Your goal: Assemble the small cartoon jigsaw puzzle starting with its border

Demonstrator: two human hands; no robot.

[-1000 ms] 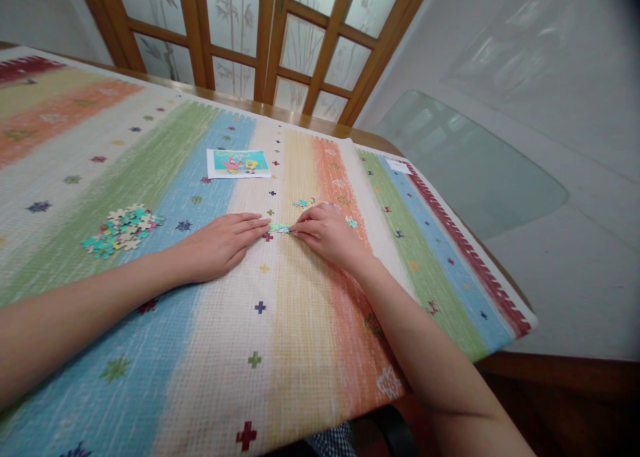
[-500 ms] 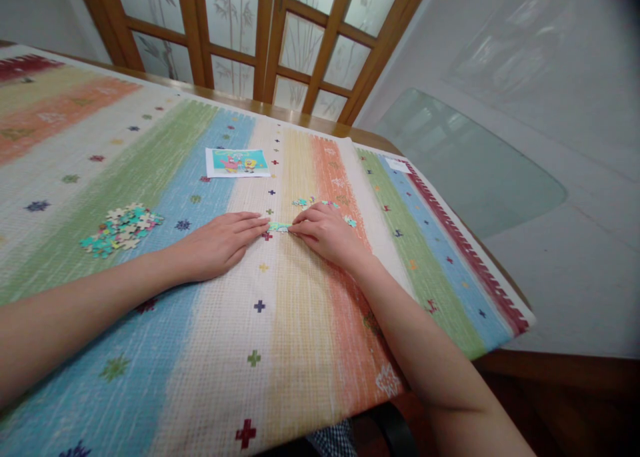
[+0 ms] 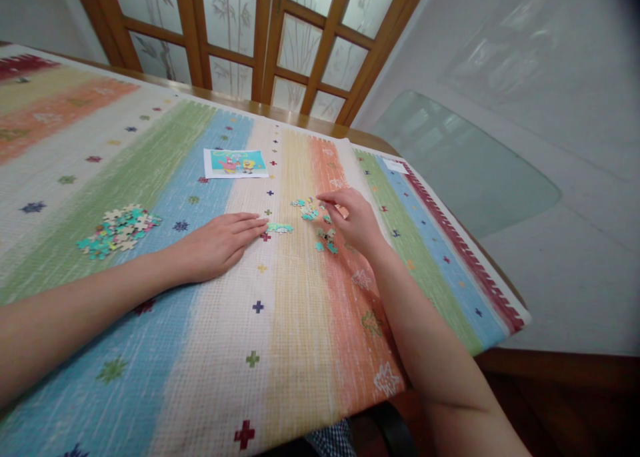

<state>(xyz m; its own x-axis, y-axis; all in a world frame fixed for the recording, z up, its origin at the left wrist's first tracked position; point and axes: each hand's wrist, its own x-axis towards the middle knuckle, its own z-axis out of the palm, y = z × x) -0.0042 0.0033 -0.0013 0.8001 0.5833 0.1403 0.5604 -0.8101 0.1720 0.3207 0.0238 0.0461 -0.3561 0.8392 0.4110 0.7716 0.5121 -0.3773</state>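
Observation:
My left hand (image 3: 223,245) lies flat on the tablecloth with its fingers stretched out. Its fingertips touch the left end of a short strip of joined jigsaw puzzle pieces (image 3: 280,228), pale green and turquoise. My right hand (image 3: 353,218) hovers over a loose scatter of puzzle pieces (image 3: 309,213) to the right of the strip. Its index finger reaches out and the thumb sits just below, with no piece plainly seen between them. More loose pieces (image 3: 329,238) lie under and in front of this hand, some partly hidden by it.
A pile of puzzle pieces (image 3: 120,231) rests beyond my left forearm. A picture card (image 3: 236,163) with cartoon figures lies farther back. A small white paper (image 3: 395,166) is near the right edge of the striped tablecloth (image 3: 220,350). Wooden glass-paned doors (image 3: 263,43) stand behind the table.
My right hand has left the strip and moved right and slightly up to the loose pieces, uncovering the strip's right end and several pieces. My left hand has stayed in place.

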